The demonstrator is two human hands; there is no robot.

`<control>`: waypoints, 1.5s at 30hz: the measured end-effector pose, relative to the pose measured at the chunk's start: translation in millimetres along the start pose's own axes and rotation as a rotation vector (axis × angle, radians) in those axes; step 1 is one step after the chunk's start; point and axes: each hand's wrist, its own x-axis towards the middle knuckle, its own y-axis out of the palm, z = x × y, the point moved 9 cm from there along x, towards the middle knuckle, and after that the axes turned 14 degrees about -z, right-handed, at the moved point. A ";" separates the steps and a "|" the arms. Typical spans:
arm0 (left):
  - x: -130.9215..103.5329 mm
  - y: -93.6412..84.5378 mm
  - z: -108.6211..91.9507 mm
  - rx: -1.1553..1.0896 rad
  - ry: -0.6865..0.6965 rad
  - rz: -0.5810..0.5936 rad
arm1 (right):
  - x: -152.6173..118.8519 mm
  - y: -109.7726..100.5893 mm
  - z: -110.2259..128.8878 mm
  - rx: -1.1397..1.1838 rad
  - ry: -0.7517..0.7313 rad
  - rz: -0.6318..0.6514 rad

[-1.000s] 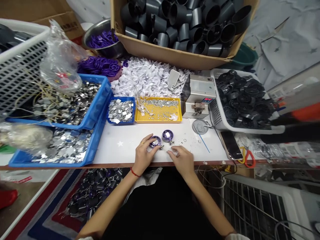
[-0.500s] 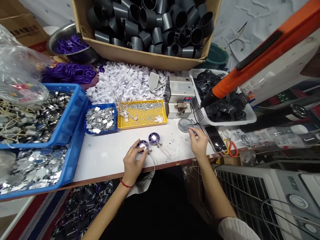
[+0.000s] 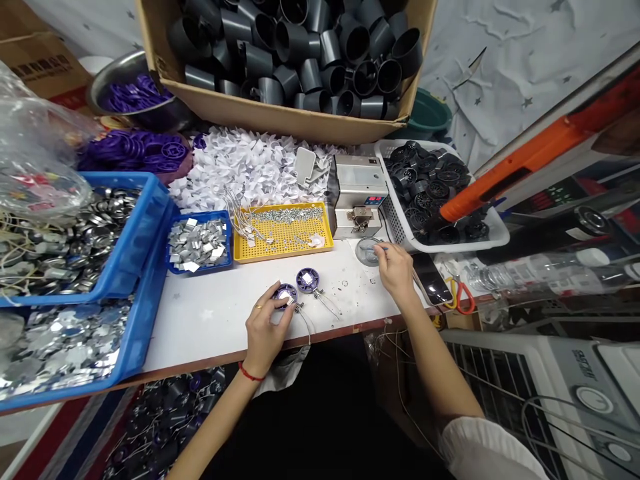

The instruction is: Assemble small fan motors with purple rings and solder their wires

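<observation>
"Centre of frame: left hand (image 3: pixel 265 328), fingers closed on one purple disc (image 3: pixel 286 294). Right of centre: right hand (image 3: pixel 399 270), fingers pinching a thin stick (image 3: pixel 384 249) at the round dish (image 3: pixel 367 253)."
"Possible faults?"
"Trailing wires (image 3: pixel 306 321) snagging at the worktop (image 3: pixel 190 333) edge; a slack pinch dropping the stick."

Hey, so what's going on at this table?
A person's left hand holds a purple disc on the table. The right hand appears to pinch a thin blue stick at the round dish. A second disc lies close beside the first, touched by neither hand.
</observation>
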 end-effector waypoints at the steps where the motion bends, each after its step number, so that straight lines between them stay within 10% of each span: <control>1: 0.0 -0.1 -0.4 -0.002 0.002 0.000 | 0.1 1.3 -0.3 -0.013 0.005 0.022; 19: -13.4 -0.9 -21.6 0.112 0.356 -0.049 | -34.2 -33.0 -47.8 0.218 0.492 -0.403; 27: -11.1 -1.6 4.2 -0.091 0.014 -0.061 | -53.5 -56.8 -55.6 0.453 0.729 -0.605; 32: -15.6 2.0 24.5 -0.162 -0.205 -0.066 | -74.1 -47.1 7.3 0.744 0.732 -0.356; 38: -23.0 5.4 34.2 -0.202 -0.308 -0.092 | -81.5 -26.6 117.8 0.732 0.161 -0.035; 45: -23.8 6.0 31.9 -0.169 -0.269 -0.077 | -79.3 -23.6 129.3 0.668 0.060 -0.029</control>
